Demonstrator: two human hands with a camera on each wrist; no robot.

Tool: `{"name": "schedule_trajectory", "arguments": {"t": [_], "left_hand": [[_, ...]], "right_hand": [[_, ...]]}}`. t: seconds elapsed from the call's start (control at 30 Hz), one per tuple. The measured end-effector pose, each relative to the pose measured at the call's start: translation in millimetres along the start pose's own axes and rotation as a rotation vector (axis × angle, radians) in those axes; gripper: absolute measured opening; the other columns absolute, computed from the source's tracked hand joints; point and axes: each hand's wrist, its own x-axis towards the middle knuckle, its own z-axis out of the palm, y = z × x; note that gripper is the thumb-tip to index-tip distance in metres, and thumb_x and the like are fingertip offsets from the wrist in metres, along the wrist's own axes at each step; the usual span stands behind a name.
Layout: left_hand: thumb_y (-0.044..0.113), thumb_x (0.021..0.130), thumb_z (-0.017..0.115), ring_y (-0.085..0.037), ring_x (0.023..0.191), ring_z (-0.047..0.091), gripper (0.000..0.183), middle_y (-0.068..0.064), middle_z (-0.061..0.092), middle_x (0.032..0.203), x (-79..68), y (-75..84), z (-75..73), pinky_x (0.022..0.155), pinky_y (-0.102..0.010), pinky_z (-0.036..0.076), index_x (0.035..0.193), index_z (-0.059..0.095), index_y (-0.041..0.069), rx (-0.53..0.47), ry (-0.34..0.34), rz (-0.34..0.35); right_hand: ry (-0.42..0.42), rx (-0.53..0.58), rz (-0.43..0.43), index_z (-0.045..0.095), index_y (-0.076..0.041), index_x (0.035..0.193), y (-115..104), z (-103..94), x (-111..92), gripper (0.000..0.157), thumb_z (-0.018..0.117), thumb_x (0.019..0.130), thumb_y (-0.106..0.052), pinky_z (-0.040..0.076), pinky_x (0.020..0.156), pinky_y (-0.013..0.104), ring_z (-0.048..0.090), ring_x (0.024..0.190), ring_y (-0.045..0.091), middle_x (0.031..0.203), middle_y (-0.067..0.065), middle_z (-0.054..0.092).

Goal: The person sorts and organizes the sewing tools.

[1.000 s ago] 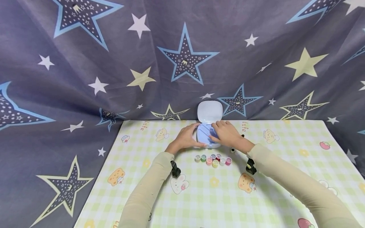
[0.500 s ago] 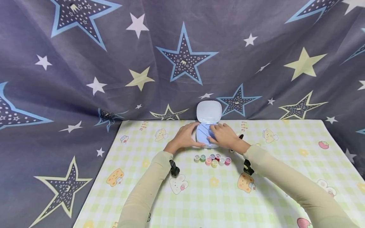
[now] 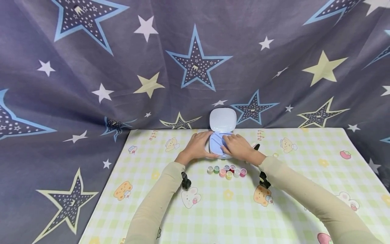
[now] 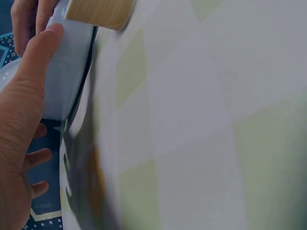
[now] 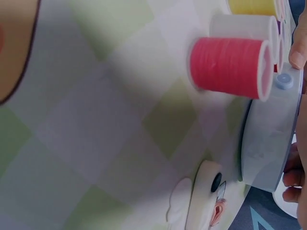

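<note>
Inspecting remotely, I find the squarish pale-blue plastic case [image 5: 271,139] at twelve o'clock; left hand [image 3: 197,145] grips its nine-o'clock side, thumb wide; right hand [image 3: 239,147], equally near, bends fingers over three o'clock, hold undetermined.

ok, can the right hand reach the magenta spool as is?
Likely yes: the magenta spool sits in front of the open case with nothing visible over it; the right hand would have to leave the blue tray first.

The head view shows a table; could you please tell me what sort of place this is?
Probably a small indoor sewing or craft corner: colourful thread spools and an open case sit on the checked tabletop, with a star-patterned cloth hung behind.
</note>
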Motion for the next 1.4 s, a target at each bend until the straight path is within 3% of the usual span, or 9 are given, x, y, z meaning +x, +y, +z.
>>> {"name": "schedule_trajectory", "arguments": {"t": [0.13, 0.5, 1.4], "left_hand": [[0.075, 0.068, 0.080, -0.026, 0.145, 0.043, 0.117, -0.004, 0.044, 0.159, 1.1, -0.4, -1.3, 0.120, -0.049, 0.033, 0.159, 0.033, 0.018, 0.012, 0.000, -0.003], [0.079, 0.066, 0.078, -0.027, 0.144, 0.044, 0.118, -0.006, 0.047, 0.155, 8.5, 0.1, -8.4, 0.121, -0.055, 0.031, 0.157, 0.036, 0.017, 0.098, 0.020, 0.014], [0.071, 0.065, 0.084, -0.028, 0.141, 0.048, 0.116, -0.009, 0.051, 0.153, -3.1, 4.5, -1.8, 0.119, -0.049, 0.036, 0.155, 0.040, 0.012, 0.032, 0.025, 0.013]], "right_hand": [[0.008, 0.011, -0.008, 0.059, 0.006, 0.127, 2, -0.5, 2, 0.047, 0.054, 0.103, -0.034, 0.055, 0.093, 0.048, 0.067, 0.107, 0.036, 0.111, 0.021, 0.070], [0.071, 0.073, -0.010, 0.060, 0.007, 0.122, 6, -2.9, 6, 0.042, 0.061, 0.099, -0.028, 0.056, 0.091, 0.049, 0.068, 0.098, 0.036, 0.099, 0.019, 0.070], [0.113, 0.108, -0.017, 0.063, 0.007, 0.119, 0, 2.0, -3, 0.041, 0.066, 0.096, -0.026, 0.058, 0.086, 0.046, 0.067, 0.088, 0.032, 0.090, 0.016, 0.068]]}}
